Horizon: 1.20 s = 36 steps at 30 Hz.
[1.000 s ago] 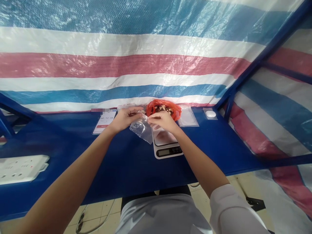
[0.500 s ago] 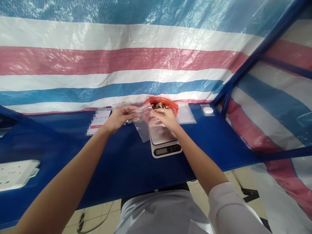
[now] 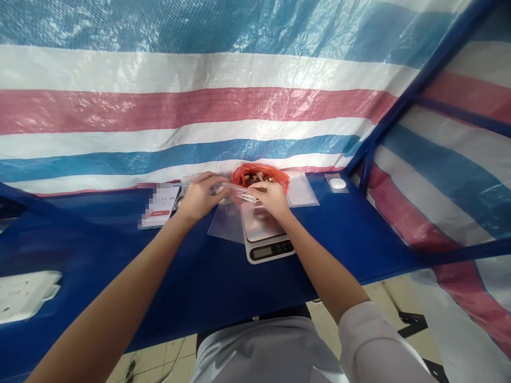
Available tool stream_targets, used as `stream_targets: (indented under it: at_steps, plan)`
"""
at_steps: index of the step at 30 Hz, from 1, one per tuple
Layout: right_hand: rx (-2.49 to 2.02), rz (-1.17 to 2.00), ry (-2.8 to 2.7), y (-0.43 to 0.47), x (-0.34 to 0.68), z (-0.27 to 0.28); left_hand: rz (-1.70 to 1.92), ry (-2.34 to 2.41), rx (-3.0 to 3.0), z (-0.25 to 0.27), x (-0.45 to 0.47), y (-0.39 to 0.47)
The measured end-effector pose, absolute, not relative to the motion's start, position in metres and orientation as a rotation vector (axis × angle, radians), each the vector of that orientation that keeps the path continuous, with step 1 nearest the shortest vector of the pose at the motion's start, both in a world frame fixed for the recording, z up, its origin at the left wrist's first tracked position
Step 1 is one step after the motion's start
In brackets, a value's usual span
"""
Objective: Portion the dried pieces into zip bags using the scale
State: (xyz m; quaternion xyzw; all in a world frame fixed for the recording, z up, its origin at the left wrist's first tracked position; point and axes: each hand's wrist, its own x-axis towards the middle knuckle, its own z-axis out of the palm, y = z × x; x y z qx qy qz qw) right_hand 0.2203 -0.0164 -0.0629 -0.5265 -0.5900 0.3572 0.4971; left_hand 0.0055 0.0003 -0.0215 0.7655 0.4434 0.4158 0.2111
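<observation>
A clear plastic zip bag (image 3: 228, 222) hangs between my hands, its top edge stretched across and its lower part beside the scale. My left hand (image 3: 203, 198) pinches the bag's left top corner, and my right hand (image 3: 271, 197) pinches the right one. Under the right hand is a white kitchen scale (image 3: 263, 223) with a dark display; I cannot read any figure on it. Just behind the hands stands an open red plastic bag (image 3: 281, 175) holding brown and pale dried pieces (image 3: 258, 177), whose kind I cannot make out.
Flat clear bags (image 3: 303, 190) lie to the right of the red bag. Farther right is a small white round object (image 3: 337, 183) on clear plastic. At left lie a phone (image 3: 162, 205) showing a timer and a white power strip (image 3: 27, 295). A striped tarp (image 3: 199, 111) walls the back.
Both hands have spread the top edge of the clear bag wider and turned it more level. The camera view has shifted slightly.
</observation>
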Motion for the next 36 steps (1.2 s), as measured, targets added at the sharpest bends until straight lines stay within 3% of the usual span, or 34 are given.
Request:
stream_targets:
  at_steps: [5,13,26,36]
  plan:
    - [-1.320,0.686,-1.477,-0.025,0.216,-0.068,1.098,1.213,2.155,-0.022,0.023,-0.020]
    - [-1.311,0.534,-1.588,-0.048,0.212,-0.067,0.992,1.170,1.324,-0.039,0.041,-0.018]
    - [-1.218,0.835,-1.546,-0.042,0.220,-0.070,1.014,1.077,1.269,-0.049,0.038,-0.017]
    - [-1.217,0.813,-1.676,-0.027,0.225,-0.056,0.983,1.079,1.444,-0.050,0.036,-0.018]
